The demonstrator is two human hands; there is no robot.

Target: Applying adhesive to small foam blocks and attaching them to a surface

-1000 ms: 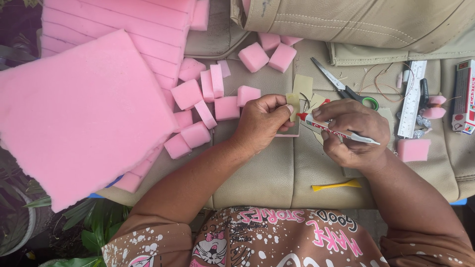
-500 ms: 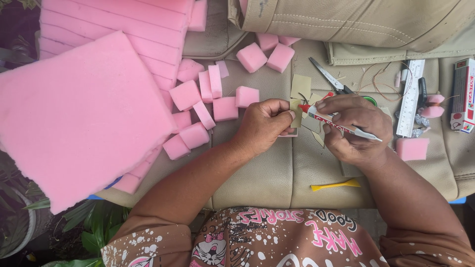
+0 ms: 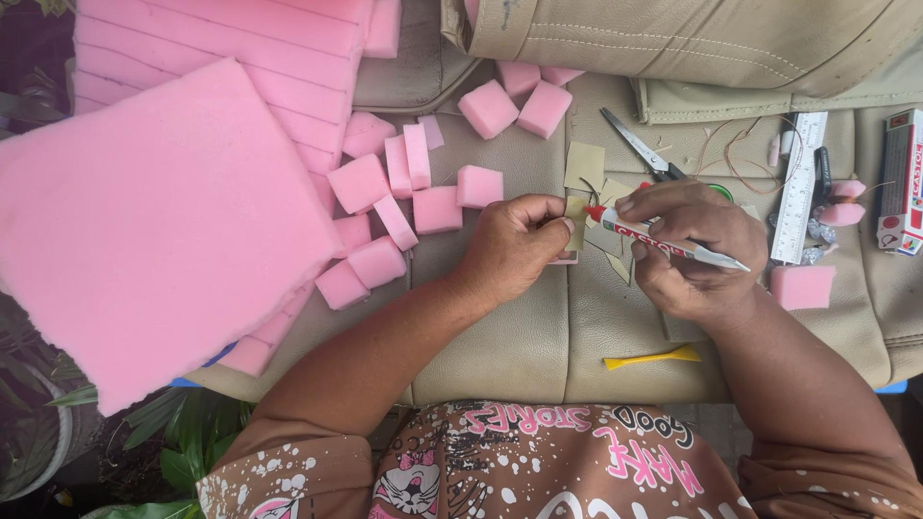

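My left hand (image 3: pixel 517 245) pinches a small tan card piece (image 3: pixel 575 213) against a pink foam block whose edge shows under the fingers. My right hand (image 3: pixel 690 248) grips a white glue tube (image 3: pixel 663 240) with a red tip, nozzle pointing left at the tan piece. Both hands meet over a beige leather surface (image 3: pixel 538 336). More tan card pieces (image 3: pixel 585 165) lie just beyond the hands.
Large pink foam sheets (image 3: pixel 163 221) cover the left. Several small pink foam blocks (image 3: pixel 413 192) lie scattered nearby. Scissors (image 3: pixel 639 146), a ruler (image 3: pixel 800 187), a red-and-white box (image 3: pixel 902 183), another foam block (image 3: pixel 801 286) and a yellow plastic stick (image 3: pixel 654 358) sit to the right.
The glue tube's tip has shifted slightly left and closer to the tan piece in my left hand. The hands otherwise stay in place.
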